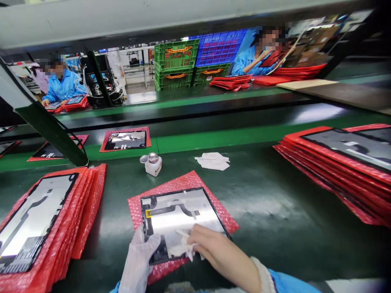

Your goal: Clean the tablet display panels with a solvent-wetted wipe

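Note:
A display panel with a silvery back, black frame and dark ribbon cable lies on a red bubble-wrap sheet in front of me. My left hand, in a white glove, grips the panel's left near corner, its thumb over the frame and its other fingers mostly hidden. My bare right hand pinches a crumpled white wipe against the panel's near part. Beyond the sheet stand a small white dispenser bottle with its metal lid flipped up and a folded white cloth.
Stacks of panels in red bubble wrap rise at left and right. A green post slants down at the left. Another wrapped panel lies on the line beyond. Two co-workers in blue sit across, near green crates.

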Tool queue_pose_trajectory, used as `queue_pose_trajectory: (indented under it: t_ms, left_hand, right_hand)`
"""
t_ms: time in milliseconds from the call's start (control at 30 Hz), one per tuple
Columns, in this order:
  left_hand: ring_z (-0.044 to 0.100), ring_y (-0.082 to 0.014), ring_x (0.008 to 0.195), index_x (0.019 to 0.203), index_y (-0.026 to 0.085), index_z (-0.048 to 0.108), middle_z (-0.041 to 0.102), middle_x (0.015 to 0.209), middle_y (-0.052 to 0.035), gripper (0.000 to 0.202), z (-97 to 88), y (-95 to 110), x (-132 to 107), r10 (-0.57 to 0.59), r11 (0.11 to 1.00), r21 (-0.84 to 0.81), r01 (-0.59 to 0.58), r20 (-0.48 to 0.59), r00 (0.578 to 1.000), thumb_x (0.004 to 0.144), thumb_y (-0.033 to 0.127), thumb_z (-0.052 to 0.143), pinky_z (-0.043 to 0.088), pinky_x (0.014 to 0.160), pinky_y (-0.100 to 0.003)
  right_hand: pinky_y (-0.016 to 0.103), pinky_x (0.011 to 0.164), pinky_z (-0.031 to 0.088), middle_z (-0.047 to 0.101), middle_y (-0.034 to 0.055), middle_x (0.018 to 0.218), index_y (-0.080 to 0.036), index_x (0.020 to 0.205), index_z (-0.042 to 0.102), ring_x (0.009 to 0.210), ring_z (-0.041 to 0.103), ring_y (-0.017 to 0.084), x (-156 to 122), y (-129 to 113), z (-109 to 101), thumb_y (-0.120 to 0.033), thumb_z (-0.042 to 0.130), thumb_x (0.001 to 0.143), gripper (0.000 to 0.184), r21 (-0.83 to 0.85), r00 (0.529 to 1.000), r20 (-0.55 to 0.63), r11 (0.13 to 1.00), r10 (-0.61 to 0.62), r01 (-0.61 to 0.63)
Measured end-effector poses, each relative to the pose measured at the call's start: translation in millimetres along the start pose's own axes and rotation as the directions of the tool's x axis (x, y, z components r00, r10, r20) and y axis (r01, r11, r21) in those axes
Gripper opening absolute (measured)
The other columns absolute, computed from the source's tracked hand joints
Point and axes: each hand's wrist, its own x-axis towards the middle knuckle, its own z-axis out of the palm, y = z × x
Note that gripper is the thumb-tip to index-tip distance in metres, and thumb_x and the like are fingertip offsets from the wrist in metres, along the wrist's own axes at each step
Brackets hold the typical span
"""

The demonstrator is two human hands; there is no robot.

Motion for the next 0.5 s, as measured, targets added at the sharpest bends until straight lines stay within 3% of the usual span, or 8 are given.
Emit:
queue_pose_trajectory:
  t_ms: [100, 167, 233, 300, 400, 500]
  left_hand:
    - [0.066, -0.0245, 0.096, 0.106, 0.026, 0.054, 0.068, 0.107, -0.0023, 0.029, 0.0, -0.8, 1.8, -0.034, 0.999, 0.009, 0.034, -0.013, 0.999, 0.078, 0.025, 0.058, 0.054, 0.084, -0.036]
    - [0.067, -0.0235, 0.093, 0.105, 0.027, 0.053, 0.068, 0.106, -0.0015, 0.028, 0.1, -1.3, 2.2, -0.044, 0.999, -0.004, 0.044, -0.019, 0.999, 0.078, 0.024, 0.058, 0.053, 0.083, -0.037]
    - [0.067, -0.0227, 0.089, 0.104, 0.026, 0.052, 0.069, 0.104, -0.0020, 0.027, 1.1, -0.7, 2.2, -0.058, 0.998, -0.001, 0.058, -0.030, 0.998, 0.078, 0.024, 0.058, 0.053, 0.083, -0.037]
    - [0.067, -0.0228, 0.087, 0.103, 0.024, 0.051, 0.069, 0.100, -0.0034, 0.028, 2.5, 0.6, 2.2, -0.053, 0.998, 0.043, 0.055, -0.047, 0.998, 0.077, 0.024, 0.060, 0.054, 0.081, -0.036]
    - [0.067, -0.0236, 0.087, 0.106, 0.023, 0.052, 0.069, 0.098, -0.0037, 0.036, 4.0, 2.6, 2.7, -0.023, 0.993, 0.116, 0.034, -0.092, 0.996, 0.072, 0.023, 0.064, 0.054, 0.079, -0.034]
    - [0.068, -0.0246, 0.087, 0.120, 0.025, 0.047, 0.070, 0.100, -0.0036, 0.051, 4.4, 4.3, 2.5, -0.053, 0.999, 0.002, 0.053, -0.054, 0.997, 0.072, 0.023, 0.063, 0.054, 0.080, -0.037]
  right_hand:
    - [0.026, 0.076, 0.048, 0.062, 0.0029, 0.091, -0.023, 0.097, 0.060, 0.085, 0.061, 0.015, 19.4, 16.6, -7.7, -0.009, 0.037, 0.086, 0.030, -0.018, 0.990, -0.140, 1.000, -0.007, 0.004]
    - [0.028, 0.075, 0.048, 0.061, 0.0053, 0.092, -0.020, 0.102, 0.060, 0.082, 0.060, 0.017, 41.3, 27.1, -11.7, -0.008, 0.036, 0.086, 0.032, -0.142, 0.959, -0.279, 0.986, 0.046, -0.089]
    - [0.031, 0.075, 0.048, 0.061, 0.0080, 0.093, -0.017, 0.100, 0.062, 0.083, 0.059, 0.019, 63.6, 27.3, -6.3, -0.006, 0.037, 0.084, 0.031, -0.298, 0.936, -0.347, 0.941, 0.052, -0.163]
    - [0.030, 0.075, 0.047, 0.062, 0.0084, 0.094, -0.017, 0.099, 0.062, 0.085, 0.059, 0.020, 82.2, 15.4, 8.8, -0.005, 0.040, 0.084, 0.029, -0.400, 0.945, -0.328, 0.906, 0.002, -0.140]
    - [0.028, 0.076, 0.047, 0.063, 0.0059, 0.094, -0.020, 0.100, 0.062, 0.085, 0.058, 0.019, 98.0, -7.4, 31.8, -0.009, 0.045, 0.086, 0.024, -0.426, 0.967, -0.231, 0.905, -0.107, -0.002]
    - [0.029, 0.080, 0.046, 0.064, 0.0045, 0.093, -0.021, 0.097, 0.063, 0.087, 0.058, 0.019, 94.0, -2.4, 30.6, -0.008, 0.046, 0.085, 0.025, -0.403, 0.970, -0.196, 0.914, -0.141, 0.051]
